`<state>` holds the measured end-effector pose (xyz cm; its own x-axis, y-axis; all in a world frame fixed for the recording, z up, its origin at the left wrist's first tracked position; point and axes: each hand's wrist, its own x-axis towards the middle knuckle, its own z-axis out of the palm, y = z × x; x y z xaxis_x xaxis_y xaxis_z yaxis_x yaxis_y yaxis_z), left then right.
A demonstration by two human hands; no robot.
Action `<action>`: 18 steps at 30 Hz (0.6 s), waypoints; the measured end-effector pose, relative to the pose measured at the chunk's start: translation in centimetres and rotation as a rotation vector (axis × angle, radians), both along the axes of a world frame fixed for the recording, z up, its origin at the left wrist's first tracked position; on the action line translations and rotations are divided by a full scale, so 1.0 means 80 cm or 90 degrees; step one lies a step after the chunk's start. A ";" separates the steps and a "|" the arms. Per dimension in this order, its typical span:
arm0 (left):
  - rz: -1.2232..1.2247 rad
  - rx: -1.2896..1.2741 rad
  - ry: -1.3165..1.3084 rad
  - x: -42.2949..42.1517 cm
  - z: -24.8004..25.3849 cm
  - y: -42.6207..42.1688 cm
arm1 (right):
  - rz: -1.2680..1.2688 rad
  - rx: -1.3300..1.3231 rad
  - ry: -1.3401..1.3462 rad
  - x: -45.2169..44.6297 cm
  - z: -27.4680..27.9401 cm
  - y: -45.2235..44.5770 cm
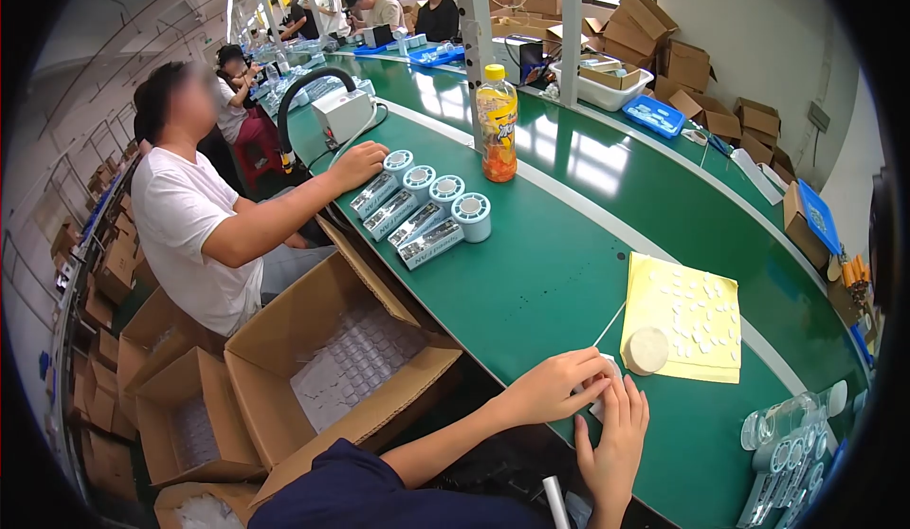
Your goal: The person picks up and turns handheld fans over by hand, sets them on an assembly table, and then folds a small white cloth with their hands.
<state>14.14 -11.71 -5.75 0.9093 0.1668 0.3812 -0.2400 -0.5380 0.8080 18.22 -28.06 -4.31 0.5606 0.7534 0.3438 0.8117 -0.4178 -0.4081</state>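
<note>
My left hand (559, 389) is closed, its thumb and fingers pinching a small white part (611, 373) over the near table edge. My right hand (614, 432) meets it from the other side, its fingers bent against the same part; they hide much of it. A thin white stick (611, 323) runs from beside my left fingertips toward a yellow sheet (654, 287); whether it is held or lying down, I cannot tell. Small white pieces (700, 311) are scattered over the sheet. A round beige disc (647, 351) rests on its near corner.
Several light-blue handheld fans (471, 216) lie in a row beside a co-worker's hand (362, 163). An orange drink bottle (497, 126) stands behind them. More fans (782, 472) and a clear bottle (777, 422) are at right. Open cartons (275, 387) stand below the table at left.
</note>
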 end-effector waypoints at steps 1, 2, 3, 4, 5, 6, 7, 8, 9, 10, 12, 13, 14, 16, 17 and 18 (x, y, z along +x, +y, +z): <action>0.000 0.001 0.003 0.000 0.000 0.000 | -0.002 -0.001 0.003 -0.001 0.001 0.000; -0.001 0.003 0.006 0.000 0.000 0.000 | -0.003 -0.002 0.006 -0.001 0.001 0.000; -0.001 0.004 0.003 0.000 -0.001 0.000 | -0.002 -0.001 0.007 0.001 0.000 0.000; -0.001 0.005 0.001 0.001 -0.001 0.000 | -0.001 0.001 0.008 0.003 -0.003 -0.001; 0.000 0.006 -0.001 0.001 -0.001 0.000 | 0.000 0.003 0.009 0.004 -0.005 -0.001; -0.001 0.006 0.001 0.001 -0.002 0.000 | 0.000 0.003 0.009 0.004 -0.005 -0.001; -0.002 0.005 0.003 0.001 -0.003 0.000 | 0.000 0.003 0.009 0.004 -0.004 -0.001; -0.003 0.005 0.004 0.001 -0.003 0.000 | 0.000 0.003 0.009 0.004 -0.004 -0.001; -0.002 0.005 0.001 0.001 -0.003 0.000 | -0.001 0.002 0.009 0.004 -0.004 -0.001; 0.000 0.007 -0.002 0.001 -0.002 0.000 | -0.001 0.003 0.009 0.004 -0.005 -0.001; 0.002 0.008 -0.005 0.001 -0.001 0.000 | 0.000 0.001 0.009 0.003 -0.004 -0.001; 0.002 0.007 -0.004 0.001 -0.001 0.000 | -0.001 0.000 0.009 0.001 -0.001 0.000; 0.001 0.006 -0.003 0.001 -0.001 0.000 | -0.002 -0.002 0.009 0.000 0.000 0.000; 0.002 0.012 0.001 0.001 -0.002 0.000 | -0.002 0.001 0.007 0.001 0.001 0.000; 0.003 0.014 0.003 0.001 -0.003 0.000 | -0.001 0.002 0.006 0.000 0.000 0.000; 0.005 0.018 -0.001 0.001 -0.004 0.000 | -0.002 -0.001 0.006 0.000 0.000 0.000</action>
<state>14.23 -11.72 -6.03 0.9076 0.1627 0.3871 -0.2372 -0.5622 0.7923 18.25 -28.05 -4.28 0.5656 0.7525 0.3374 0.8069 -0.4205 -0.4149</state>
